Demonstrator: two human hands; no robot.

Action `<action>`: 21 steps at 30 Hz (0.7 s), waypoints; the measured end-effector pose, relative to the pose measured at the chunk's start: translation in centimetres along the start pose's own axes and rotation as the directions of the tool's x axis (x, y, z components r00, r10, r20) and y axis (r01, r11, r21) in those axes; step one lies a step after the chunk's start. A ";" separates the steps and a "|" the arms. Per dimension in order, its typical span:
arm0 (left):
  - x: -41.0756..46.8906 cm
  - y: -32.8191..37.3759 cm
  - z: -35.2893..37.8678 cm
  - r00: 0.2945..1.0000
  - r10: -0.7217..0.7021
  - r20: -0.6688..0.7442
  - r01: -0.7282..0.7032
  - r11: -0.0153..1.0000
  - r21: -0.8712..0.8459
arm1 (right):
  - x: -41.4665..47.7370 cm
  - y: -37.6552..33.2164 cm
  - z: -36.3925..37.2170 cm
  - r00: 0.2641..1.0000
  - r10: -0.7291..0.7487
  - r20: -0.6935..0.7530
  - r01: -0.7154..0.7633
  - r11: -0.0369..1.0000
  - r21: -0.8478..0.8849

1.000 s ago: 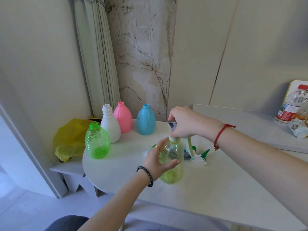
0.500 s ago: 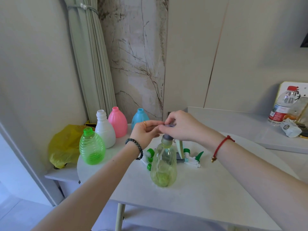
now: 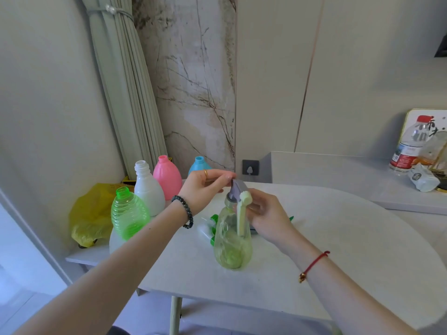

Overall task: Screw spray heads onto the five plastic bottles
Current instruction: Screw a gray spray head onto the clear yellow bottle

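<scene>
Four capless bottles are seen: ribbed translucent green (image 3: 129,215), white (image 3: 148,189), pink (image 3: 167,176), blue (image 3: 198,163); spray head (image 3: 238,187) grey with pale-green trigger.

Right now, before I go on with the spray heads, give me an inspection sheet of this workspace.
Surface: pale rounded table, bare at right.
Job's things: translucent yellow-green bottle upright, grey spray head with cream trigger on its neck; ribbed green bottle, white bottle, pink bottle, blue bottle open-necked; spare green-tipped spray heads behind.
Clutter: yellow plastic bag; water bottle on ledge.
Grippers: left hand pinches the head; right hand at the trigger.
Cables: nothing seen.
Surroundings: tied curtain, wall socket.
</scene>
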State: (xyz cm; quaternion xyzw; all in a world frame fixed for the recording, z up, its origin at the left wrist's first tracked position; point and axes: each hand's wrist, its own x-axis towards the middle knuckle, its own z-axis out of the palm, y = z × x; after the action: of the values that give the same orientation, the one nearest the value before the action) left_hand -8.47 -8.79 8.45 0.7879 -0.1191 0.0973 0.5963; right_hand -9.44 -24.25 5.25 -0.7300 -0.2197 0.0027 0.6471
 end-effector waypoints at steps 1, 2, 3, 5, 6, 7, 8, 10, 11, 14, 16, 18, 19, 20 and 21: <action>-0.1 0.6 -0.1 1.000 -0.021 0.009 0.021 0.999 0.024 | 0.1 0.3 0.3 0.999 -0.023 -0.041 0.023 1.000 -0.015; -0.1 1.2 -0.3 0.999 -0.038 0.024 0.037 0.998 0.046 | 0.3 0.6 0.6 0.996 -0.039 -0.085 0.036 0.999 -0.038; -0.2 1.8 -0.4 0.998 -0.044 0.045 0.040 0.996 0.083 | 0.4 0.9 0.7 0.991 -0.044 -0.123 0.038 0.998 -0.051; -0.5 2.9 -0.7 0.994 -0.031 0.107 0.007 0.976 0.217 | 0.4 1.4 1.0 0.985 -0.033 -0.168 0.025 0.999 -0.047; -0.7 3.4 -0.7 0.990 -0.032 0.137 -0.008 0.959 0.284 | 0.3 1.6 1.1 0.983 -0.035 -0.181 0.027 0.998 -0.049; -0.9 3.8 -0.8 0.987 -0.045 0.156 -0.011 0.942 0.336 | 0.2 1.7 1.3 0.980 -0.048 -0.193 0.037 0.997 -0.061; -1.0 4.0 -0.9 0.984 -0.059 0.166 -0.006 0.929 0.370 | 0.2 1.8 1.4 0.977 -0.067 -0.205 0.052 0.996 -0.077; -1.2 4.3 -1.2 0.979 -0.084 0.184 0.002 0.913 0.407 | 0.3 1.9 1.7 0.969 -0.095 -0.229 0.074 0.992 -0.100; -1.3 4.4 -1.4 0.977 -0.095 0.190 0.007 0.908 0.419 | 0.3 1.9 1.9 0.965 -0.101 -0.243 0.076 0.991 -0.110; -1.2 4.4 -1.8 0.981 -0.094 0.173 0.009 0.900 0.435 | 0.5 2.1 2.5 0.956 -0.109 -0.272 0.081 0.990 -0.111; -1.0 4.2 -1.9 0.986 -0.072 0.150 -0.001 0.897 0.441 | 0.7 2.3 2.9 0.961 -0.119 -0.250 0.099 0.991 -0.090; -0.8 4.0 -2.0 0.990 -0.042 0.137 -0.025 0.893 0.448 | 0.8 2.5 3.1 0.974 -0.144 -0.177 0.130 0.988 -0.088; -0.7 4.0 -2.1 0.990 -0.023 0.138 -0.044 0.885 0.463 | 0.8 2.6 3.2 0.977 -0.152 -0.147 0.140 0.986 -0.088; -0.7 3.9 -2.2 0.990 -0.001 0.142 -0.068 0.872 0.484 | 0.9 2.7 3.3 0.979 -0.149 -0.140 0.139 0.987 -0.080; -0.6 3.8 -2.3 0.989 0.021 0.149 -0.094 0.857 0.506 | 1.0 2.8 3.4 0.979 -0.132 -0.155 0.124 0.991 -0.058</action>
State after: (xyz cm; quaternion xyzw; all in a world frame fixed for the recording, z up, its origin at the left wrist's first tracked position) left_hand -10.22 -7.55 12.36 0.9188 -0.1534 0.0884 0.3528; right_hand -8.59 -20.88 2.30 -0.7277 -0.2141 -0.1023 0.6435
